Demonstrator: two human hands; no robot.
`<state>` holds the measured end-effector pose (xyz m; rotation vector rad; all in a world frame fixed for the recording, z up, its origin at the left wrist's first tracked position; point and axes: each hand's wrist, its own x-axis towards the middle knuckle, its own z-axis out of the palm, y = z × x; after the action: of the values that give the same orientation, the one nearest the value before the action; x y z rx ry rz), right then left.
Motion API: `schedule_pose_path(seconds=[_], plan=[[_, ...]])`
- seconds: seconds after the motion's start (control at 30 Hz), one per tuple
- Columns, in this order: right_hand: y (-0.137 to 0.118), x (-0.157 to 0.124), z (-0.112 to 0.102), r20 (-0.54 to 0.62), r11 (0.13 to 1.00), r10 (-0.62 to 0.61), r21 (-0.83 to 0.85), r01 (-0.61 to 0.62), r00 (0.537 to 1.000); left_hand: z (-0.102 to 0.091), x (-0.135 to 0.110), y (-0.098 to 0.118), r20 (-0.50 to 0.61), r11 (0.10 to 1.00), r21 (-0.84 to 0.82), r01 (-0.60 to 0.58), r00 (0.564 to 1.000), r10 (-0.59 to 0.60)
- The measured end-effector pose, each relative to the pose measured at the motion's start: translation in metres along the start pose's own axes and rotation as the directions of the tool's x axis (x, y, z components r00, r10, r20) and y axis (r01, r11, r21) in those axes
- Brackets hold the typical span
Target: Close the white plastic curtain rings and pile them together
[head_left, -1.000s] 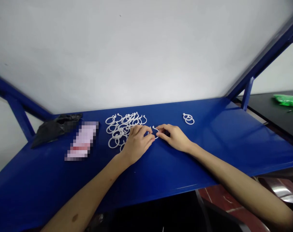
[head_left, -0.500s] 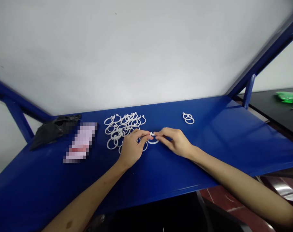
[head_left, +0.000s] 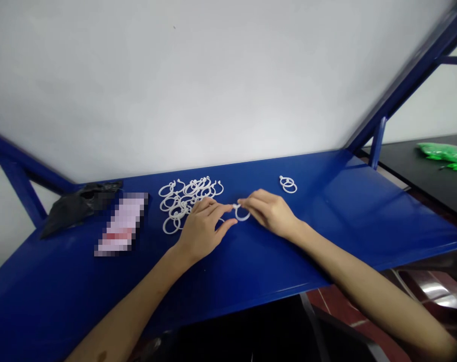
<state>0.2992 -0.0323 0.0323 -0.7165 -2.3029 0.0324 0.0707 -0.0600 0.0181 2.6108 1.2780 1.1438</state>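
Observation:
My right hand pinches a white plastic ring just above the blue table. My left hand lies beside it with fingers spread, its fingertips close to the ring and resting at the edge of a pile of several open white rings. Whether the left fingers still touch the held ring is unclear. Two closed white rings lie apart to the far right of my hands.
A black plastic bag and a blurred pink packet lie at the left of the table. Blue frame struts rise at both sides before a white wall. A green bag lies on a dark table at the right.
The left hand has let go of the ring and opened its fingers; the right hand keeps the ring, now closed into a loop. The view shifted slightly.

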Motion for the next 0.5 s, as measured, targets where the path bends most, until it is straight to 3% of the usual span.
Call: schedule_pose_path(seconds=[0.1,0.17,0.23,0.37,0.5], plan=[[0.025,0.001,-0.016,-0.157,0.947,0.258,-0.156,-0.282,0.953,-0.007,-0.001,-0.01,0.182,0.984,0.177,-0.014,0.983,-0.019],[0.047,-0.003,-0.028,-0.229,0.836,0.437,-0.251,-0.487,0.87,-0.012,-0.001,-0.017,0.264,0.969,0.246,0.002,0.962,-0.068],[0.069,-0.01,-0.037,-0.231,0.732,0.566,-0.301,-0.612,0.791,-0.015,-0.001,-0.023,0.301,0.96,0.281,0.018,0.948,-0.106],[0.095,-0.022,-0.039,-0.182,0.656,0.672,-0.306,-0.69,0.718,-0.016,0.0,-0.027,0.331,0.962,0.272,0.026,0.936,-0.119],[0.096,-0.022,-0.033,-0.212,0.665,0.649,-0.307,-0.68,0.731,-0.015,0.001,-0.028,0.256,0.966,0.259,0.013,0.963,-0.081]])
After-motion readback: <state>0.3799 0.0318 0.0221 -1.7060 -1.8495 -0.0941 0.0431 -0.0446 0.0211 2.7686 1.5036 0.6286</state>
